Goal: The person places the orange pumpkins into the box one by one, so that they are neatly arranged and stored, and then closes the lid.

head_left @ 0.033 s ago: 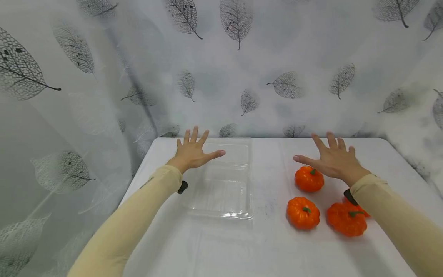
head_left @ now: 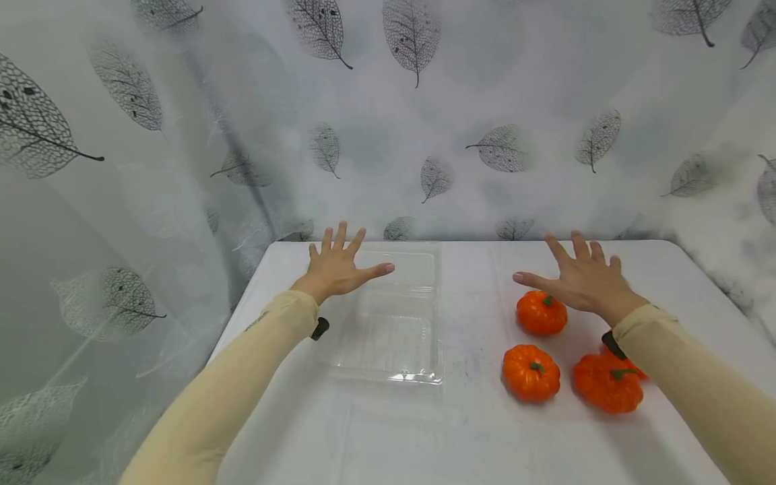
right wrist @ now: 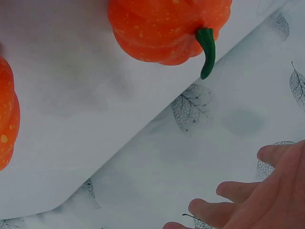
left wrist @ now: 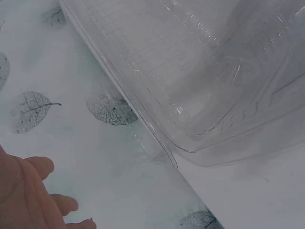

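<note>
Left hand (head_left: 335, 271) and right hand (head_left: 587, 283) are held spread, a clear tray (head_left: 388, 337) at the former's four o'clock, a pumpkin (head_left: 539, 316) at the latter's eight; pumpkin flecks (right wrist: 4, 139) are revealed only by the right-wrist view.

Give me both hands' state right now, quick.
Left hand: open, fingers spread, holding nothing, near the clear plastic container.
Right hand: open, fingers spread, holding nothing, near the farthest orange pumpkin.

Open lane of white table (head_left: 469, 303) ran between clear tray (head_left: 388, 343) and front-left pumpkin (head_left: 529, 378). Left hand (head_left: 335, 271) obstructed tray's far-left corner. Narrow gap parted front pumpkins; right sleeve (head_left: 685, 370) partly screened rightmost pumpkins (head_left: 606, 391).
</note>
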`<state>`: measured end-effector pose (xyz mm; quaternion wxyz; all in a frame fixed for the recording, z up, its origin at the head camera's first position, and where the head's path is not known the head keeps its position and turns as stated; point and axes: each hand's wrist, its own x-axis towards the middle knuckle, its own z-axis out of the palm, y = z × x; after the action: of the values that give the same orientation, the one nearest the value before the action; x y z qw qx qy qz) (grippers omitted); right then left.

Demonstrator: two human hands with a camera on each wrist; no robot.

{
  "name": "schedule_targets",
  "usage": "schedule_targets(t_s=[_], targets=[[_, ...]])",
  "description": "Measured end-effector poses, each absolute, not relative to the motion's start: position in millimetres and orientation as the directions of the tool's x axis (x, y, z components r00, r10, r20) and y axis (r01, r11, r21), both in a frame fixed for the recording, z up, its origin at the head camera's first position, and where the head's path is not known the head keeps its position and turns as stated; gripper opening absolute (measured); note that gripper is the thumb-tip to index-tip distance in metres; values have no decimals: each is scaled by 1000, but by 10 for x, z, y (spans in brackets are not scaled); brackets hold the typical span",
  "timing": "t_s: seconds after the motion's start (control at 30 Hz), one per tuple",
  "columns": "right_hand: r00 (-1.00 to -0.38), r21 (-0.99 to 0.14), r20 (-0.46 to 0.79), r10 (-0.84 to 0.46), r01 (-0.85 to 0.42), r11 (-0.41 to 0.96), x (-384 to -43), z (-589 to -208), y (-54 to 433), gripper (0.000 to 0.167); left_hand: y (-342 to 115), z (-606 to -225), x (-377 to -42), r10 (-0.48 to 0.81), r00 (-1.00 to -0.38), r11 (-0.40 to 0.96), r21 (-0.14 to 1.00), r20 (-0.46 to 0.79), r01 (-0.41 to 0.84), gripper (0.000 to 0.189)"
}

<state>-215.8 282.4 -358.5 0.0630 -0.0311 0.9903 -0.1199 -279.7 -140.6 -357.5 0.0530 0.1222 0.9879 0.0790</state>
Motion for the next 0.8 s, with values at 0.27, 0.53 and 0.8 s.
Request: schedule_targets(t_s=[0.27, 0.53, 0.8], targets=[[-993, -239, -86, -81, -58, 969, -2139, -3566, 2840, 115, -1383, -3575, -2758, 266, -961, 955, 159, -72, 252, 108], [-993, -274, 3, -121, -117, 955, -2084, -3488, 2795, 108, -1521, -3384, -2662, 257, -966, 955, 152, -9, 253, 100], [-990, -414, 67, -123, -140, 899, -1917, -3451, 2788, 99, -1683, -3306, -2496, 244, -969, 938, 246, 31, 244, 97]])
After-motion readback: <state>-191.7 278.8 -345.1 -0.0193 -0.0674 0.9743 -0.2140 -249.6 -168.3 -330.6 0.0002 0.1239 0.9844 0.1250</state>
